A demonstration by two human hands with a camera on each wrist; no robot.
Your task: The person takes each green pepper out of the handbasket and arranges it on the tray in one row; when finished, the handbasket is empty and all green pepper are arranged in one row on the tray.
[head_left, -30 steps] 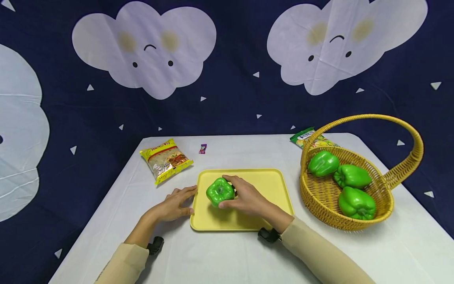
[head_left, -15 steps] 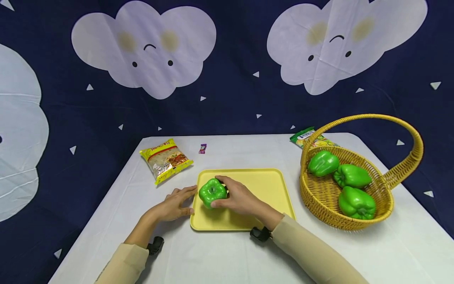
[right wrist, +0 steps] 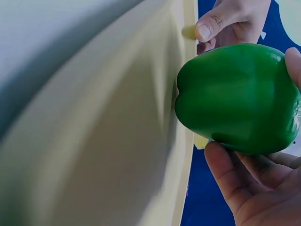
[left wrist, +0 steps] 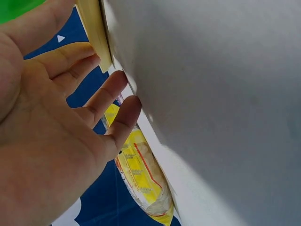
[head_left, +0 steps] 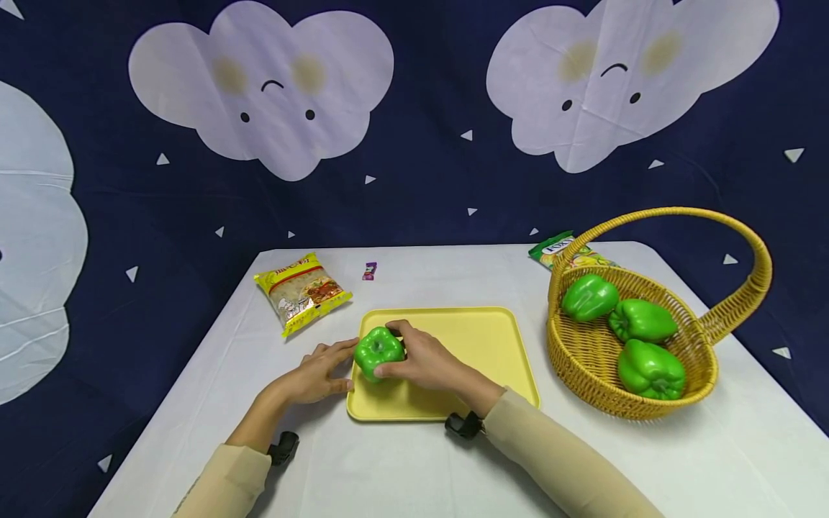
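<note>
A white surface (head_left: 363,467) carries a wicker basket (head_left: 586,385) of three green peppers (head_left: 643,321), right of a yellow tray (head_left: 473,345). The left hand (head_left: 317,375), fingers extended, lies at its left edge; the right hand (head_left: 421,360) grips a green bell pepper (head_left: 378,352) at its left end. Beyond lies a small purple packet (head_left: 370,271).

Green pepper (head_left: 377,355); upright over tray (head_left: 482,335)
</note>
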